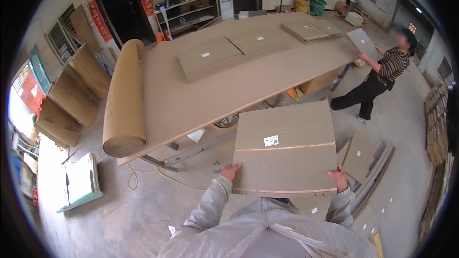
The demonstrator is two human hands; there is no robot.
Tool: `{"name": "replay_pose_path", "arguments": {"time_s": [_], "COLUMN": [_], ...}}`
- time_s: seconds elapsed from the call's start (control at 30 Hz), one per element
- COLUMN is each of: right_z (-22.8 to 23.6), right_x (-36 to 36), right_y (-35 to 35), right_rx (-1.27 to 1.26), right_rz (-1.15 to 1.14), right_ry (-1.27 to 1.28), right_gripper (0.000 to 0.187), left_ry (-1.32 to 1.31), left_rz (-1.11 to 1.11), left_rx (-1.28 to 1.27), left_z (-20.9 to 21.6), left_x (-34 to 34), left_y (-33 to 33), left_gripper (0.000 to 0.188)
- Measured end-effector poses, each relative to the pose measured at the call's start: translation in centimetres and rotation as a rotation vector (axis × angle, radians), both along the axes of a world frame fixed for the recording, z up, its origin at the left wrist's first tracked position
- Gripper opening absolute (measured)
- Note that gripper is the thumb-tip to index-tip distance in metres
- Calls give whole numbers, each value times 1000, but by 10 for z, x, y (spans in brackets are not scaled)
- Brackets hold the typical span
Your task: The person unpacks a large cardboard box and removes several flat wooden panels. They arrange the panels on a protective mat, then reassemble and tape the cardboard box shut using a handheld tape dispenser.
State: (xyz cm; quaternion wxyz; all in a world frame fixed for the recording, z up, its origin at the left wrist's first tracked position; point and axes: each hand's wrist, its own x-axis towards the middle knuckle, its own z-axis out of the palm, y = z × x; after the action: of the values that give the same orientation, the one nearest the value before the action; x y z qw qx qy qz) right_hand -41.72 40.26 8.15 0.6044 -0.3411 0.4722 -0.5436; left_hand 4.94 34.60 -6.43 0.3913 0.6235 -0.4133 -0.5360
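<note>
In front of my body I carry two grey-brown wood-grain panels, the near panel (282,169) overlapping the far panel (296,122). A white label (271,141) is stuck on the far one. Copper-coloured edges run across both. My left hand (231,171) is closed on the left side of the near panel, thumb on top. On the opposite side my right hand (340,179) grips its edge, with the thumb also on the top face. The fingers underneath are hidden. Beyond the panels stands a large brown-covered table (191,110).
Stacked panels (210,57) and a smaller stack (311,31) lie on the table. A cardboard roll (124,100) stands at its left end. At right a person (382,71) holds a panel (362,43). Loose panels (358,157) lie on the floor to my right.
</note>
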Motion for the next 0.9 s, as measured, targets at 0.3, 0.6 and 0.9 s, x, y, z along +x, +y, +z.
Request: {"name": "replay_pose_path", "arguments": {"time_s": [0.3,0.6,0.9], "right_z": [-35,-137,-136], "right_x": [-12,-12,-6], "right_y": [-184,-430,-676], "right_rx": [-96,41,196], "right_rz": [-29,-358,-370], "right_ry": [-628,-941,-572], "right_gripper": [64,32,17], "left_ry": [59,-160,-449], "left_rz": [467,490,527], "left_rx": [-73,-279,-139], "left_z": [-11,51,48], "left_x": [-37,-83,-85], "left_y": [-132,-379,-588], "left_gripper": [46,30,28]}}
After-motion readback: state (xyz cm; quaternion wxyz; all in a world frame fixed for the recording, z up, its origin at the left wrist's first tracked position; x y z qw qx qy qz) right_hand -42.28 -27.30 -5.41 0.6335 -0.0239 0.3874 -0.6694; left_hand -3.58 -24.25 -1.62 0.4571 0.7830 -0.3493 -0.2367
